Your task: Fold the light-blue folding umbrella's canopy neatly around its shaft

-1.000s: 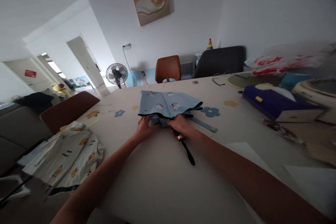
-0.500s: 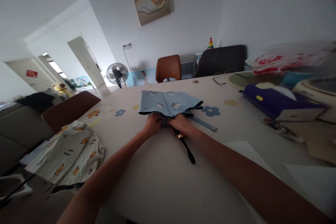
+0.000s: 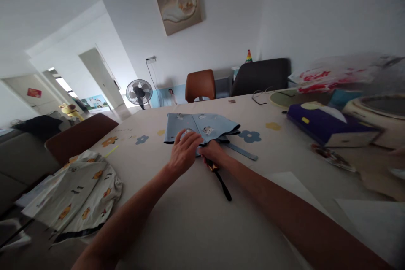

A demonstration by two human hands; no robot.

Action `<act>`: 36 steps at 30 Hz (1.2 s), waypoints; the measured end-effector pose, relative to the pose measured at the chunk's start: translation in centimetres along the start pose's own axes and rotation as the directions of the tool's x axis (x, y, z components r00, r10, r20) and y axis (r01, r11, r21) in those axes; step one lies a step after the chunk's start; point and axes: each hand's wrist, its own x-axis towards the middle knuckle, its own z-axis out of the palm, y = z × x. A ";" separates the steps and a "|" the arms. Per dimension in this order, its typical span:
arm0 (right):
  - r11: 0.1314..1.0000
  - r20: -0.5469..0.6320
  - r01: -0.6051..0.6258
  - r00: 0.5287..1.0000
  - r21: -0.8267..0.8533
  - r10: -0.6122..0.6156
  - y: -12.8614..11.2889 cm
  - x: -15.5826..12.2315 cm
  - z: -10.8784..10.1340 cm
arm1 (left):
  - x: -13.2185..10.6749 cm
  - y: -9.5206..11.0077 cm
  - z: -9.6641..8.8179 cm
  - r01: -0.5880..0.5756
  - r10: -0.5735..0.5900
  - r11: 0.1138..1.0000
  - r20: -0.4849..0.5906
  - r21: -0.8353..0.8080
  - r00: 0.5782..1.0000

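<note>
A light blue folding umbrella (image 3: 215, 123) with small printed figures and a dark hem lies partly folded on the table. My right hand (image 3: 213, 152) is closed round it just above the handle, below the cloth. Its black wrist strap (image 3: 224, 186) trails toward me, and a blue closing band (image 3: 242, 152) sticks out to the right. My left hand (image 3: 186, 149) is over the near left edge of the cloth, fingers stretched out and lightly bent. Whether its fingertips touch the cloth is hard to see.
A cream umbrella (image 3: 85, 194) with orange figures lies at the left table edge. On the right are a purple tissue box (image 3: 311, 124), glasses (image 3: 259, 97), a plastic bag (image 3: 332, 71) and white paper sheets (image 3: 291, 183). Chairs (image 3: 200, 84) and a fan (image 3: 139, 92) stand beyond.
My left hand has come out from under the hem and risen, its fingers straightening over the cloth. My right hand keeps its hold. The whole view has shifted slightly.
</note>
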 end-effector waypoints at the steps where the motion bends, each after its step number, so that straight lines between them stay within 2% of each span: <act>1: 1.000 0.001 -0.007 1.000 0.014 0.007 0.0 -0.1 0.0 | 1.1 -0.3 0.1 0.040 -0.040 0.999 0.005 0.006 0.999; 3: 1.000 0.005 -0.010 1.000 0.026 0.010 -0.1 -0.2 0.1 | 3.3 -1.2 0.5 0.145 -0.145 0.989 0.069 -0.001 0.987; 5: 0.999 0.012 -0.005 1.000 0.049 0.004 0.1 -0.1 0.0 | 4.9 -2.4 1.3 0.222 -0.207 0.974 0.216 -0.045 0.954; 7: 0.997 0.022 -0.001 1.000 0.072 -0.001 0.2 0.1 -0.1 | 5.6 -3.2 2.3 0.257 -0.201 0.961 0.374 -0.105 0.905; 9: 0.996 0.044 -0.006 0.999 0.090 0.002 0.3 0.1 -0.3 | 5.3 -3.6 3.2 0.280 -0.187 0.946 0.428 -0.165 0.884; 13: 0.987 0.084 -0.051 0.996 0.151 0.039 0.2 0.1 -0.8 | 3.6 -3.6 4.7 0.335 -0.233 0.903 0.347 -0.270 0.909; 20: 0.983 0.189 -0.120 0.978 0.140 0.093 0.6 0.7 -1.4 | 1.8 -4.0 6.6 0.409 -0.338 0.840 0.245 -0.357 0.909; 23: 0.952 0.260 -0.194 0.957 0.235 0.131 0.4 0.8 -1.9 | 1.5 -4.3 6.9 0.397 -0.332 0.831 0.226 -0.390 0.916; 25: 0.900 0.332 -0.280 0.928 0.333 0.166 0.0 0.9 -2.3 | 1.3 -4.3 7.0 0.382 -0.322 0.831 0.211 -0.404 0.923; 28: 0.831 0.393 -0.380 0.894 0.407 0.217 -0.3 1.1 -2.6 | 1.0 -4.2 7.0 0.366 -0.313 0.844 0.194 -0.392 0.930; 32: 0.818 0.373 -0.388 0.898 0.425 0.233 -0.5 1.2 -2.7 | 1.0 -3.6 6.9 0.351 -0.308 0.875 0.176 -0.335 0.935; 36: 0.788 0.426 -0.421 0.876 0.449 0.226 -0.5 1.1 -2.8 | 1.3 -3.0 6.9 0.335 -0.306 0.903 0.144 -0.270 0.941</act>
